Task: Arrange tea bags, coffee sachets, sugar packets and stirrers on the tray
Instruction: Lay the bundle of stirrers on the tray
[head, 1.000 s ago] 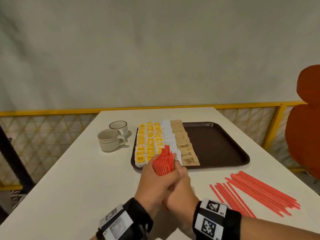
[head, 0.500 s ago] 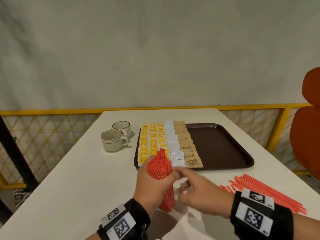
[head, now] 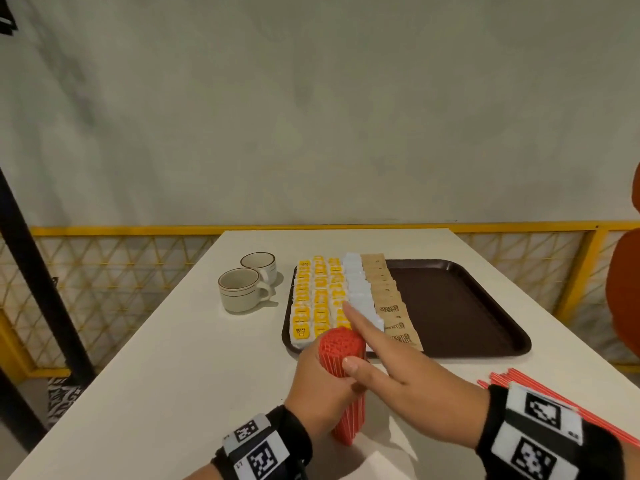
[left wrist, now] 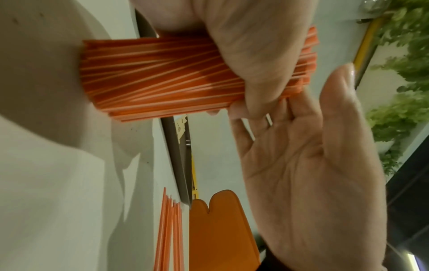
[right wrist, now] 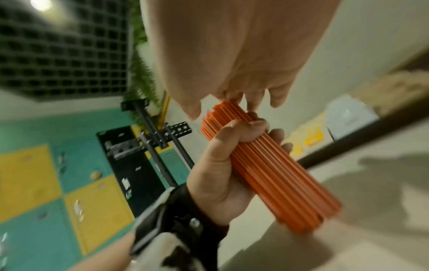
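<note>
My left hand (head: pixel 318 384) grips a thick bundle of red stirrers (head: pixel 349 422) that stands upright with its lower end on the white table, just in front of the tray. My right hand (head: pixel 394 370) is flat with straight fingers and lies against the bundle's top right side, thumb on the stirrers. The left wrist view shows the bundle (left wrist: pixel 150 77) in my fingers and the right palm (left wrist: pixel 301 165) open beside it. The dark brown tray (head: pixel 450 306) holds rows of yellow tea bags (head: pixel 315 296), white sugar packets (head: pixel 358 289) and brown sachets (head: pixel 384 296) on its left half.
Several loose red stirrers (head: pixel 554 403) lie on the table to the right of my right wrist. Two cups (head: pixel 242 289) stand left of the tray. The tray's right half is bare. An orange chair (head: pixel 623 289) is at the right table edge.
My right hand let go of the bundle, drew off to the right, then came back flat against its top. The stirrer ends now sit level. The left hand kept its grip.
</note>
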The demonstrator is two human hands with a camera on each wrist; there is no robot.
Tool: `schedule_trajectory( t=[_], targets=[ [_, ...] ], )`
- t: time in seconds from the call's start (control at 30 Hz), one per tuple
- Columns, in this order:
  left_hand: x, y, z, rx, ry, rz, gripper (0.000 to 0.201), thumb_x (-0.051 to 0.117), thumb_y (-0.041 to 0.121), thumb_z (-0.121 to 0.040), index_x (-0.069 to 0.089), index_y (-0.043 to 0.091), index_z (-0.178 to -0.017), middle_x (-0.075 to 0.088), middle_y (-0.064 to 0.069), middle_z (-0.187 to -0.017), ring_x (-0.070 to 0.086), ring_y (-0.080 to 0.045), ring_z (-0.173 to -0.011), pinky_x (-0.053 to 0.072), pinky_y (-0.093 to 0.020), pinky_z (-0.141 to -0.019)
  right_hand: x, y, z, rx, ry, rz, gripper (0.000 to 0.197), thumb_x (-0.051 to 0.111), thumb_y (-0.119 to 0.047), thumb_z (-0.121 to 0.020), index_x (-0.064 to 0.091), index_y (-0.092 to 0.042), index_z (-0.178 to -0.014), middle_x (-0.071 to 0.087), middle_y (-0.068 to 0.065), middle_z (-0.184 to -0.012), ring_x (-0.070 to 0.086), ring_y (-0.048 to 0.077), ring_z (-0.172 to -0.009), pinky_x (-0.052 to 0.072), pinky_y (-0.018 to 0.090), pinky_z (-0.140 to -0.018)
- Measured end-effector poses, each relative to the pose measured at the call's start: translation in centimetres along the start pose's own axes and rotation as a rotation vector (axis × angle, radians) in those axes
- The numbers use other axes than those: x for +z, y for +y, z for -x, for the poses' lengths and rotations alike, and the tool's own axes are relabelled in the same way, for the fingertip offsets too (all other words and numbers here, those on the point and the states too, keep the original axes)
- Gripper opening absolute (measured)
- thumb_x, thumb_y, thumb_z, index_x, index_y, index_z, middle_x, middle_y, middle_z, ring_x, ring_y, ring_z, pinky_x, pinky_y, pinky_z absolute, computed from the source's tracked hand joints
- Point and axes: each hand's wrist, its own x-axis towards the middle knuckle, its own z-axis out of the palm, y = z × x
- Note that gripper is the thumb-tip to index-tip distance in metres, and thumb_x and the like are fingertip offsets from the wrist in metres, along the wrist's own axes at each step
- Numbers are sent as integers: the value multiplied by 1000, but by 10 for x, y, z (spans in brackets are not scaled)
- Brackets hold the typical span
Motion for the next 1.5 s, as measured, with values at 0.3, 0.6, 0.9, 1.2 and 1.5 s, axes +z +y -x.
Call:
schedule_trajectory(
  t=[0.3, 0.6, 0.9, 1.2, 1.5],
  targets=[
    [4, -14, 2, -137, 197, 32, 25, 78, 4, -60, 67, 8, -82, 70, -6, -74, 67, -22, -72, 53, -31, -69, 59, 32, -1, 284, -113, -411, 95, 45, -12, -61, 13, -40, -145, 44, -6, -137, 50, -3, -117, 42, 12, -95],
    [-1, -20, 6, -144, 62, -42, 34, 79, 24, -48, 67, 14, -78, 70, -9, -75, 69, -25, -75, 57, -40, -75, 38, 33, 5, 251, -171, -446, 60, 61, -4, -74, 52, -30, -127, 65, 8, -120, 63, 16, -110, 49, 37, -99],
    [32, 31, -74, -298, -79, 219, 19, 75, 10, -60, 68, 18, -76, 68, -18, -91, 67, -30, -86, 54, -45, -84, -4, 32, -30, 94, 339, -376, 57, 74, 1, -67, 48, -19, -114, 65, 2, -77, 65, 10, -63, 51, 25, -55],
    [108, 4, -218, -500, -326, -17, 43, 70, 46, -80, 65, 10, -103, 71, -5, -92, 67, -20, -86, 54, -35, -84, -105, 115, -93, 426, 425, -706, 22, 65, -12, -83, 66, -4, -103, 67, 16, -88, 67, 27, -75, 52, 29, -58],
    [164, -66, -277, -630, -399, -189, 46, 59, 21, -93, 50, -7, -129, 56, -26, -128, 59, -24, -80, 54, -35, -78, -175, 207, -124, 865, 266, -381, 16, 67, -7, -71, 61, 1, -84, 62, 14, -63, 63, 19, -45, 51, 25, -48]
  ],
)
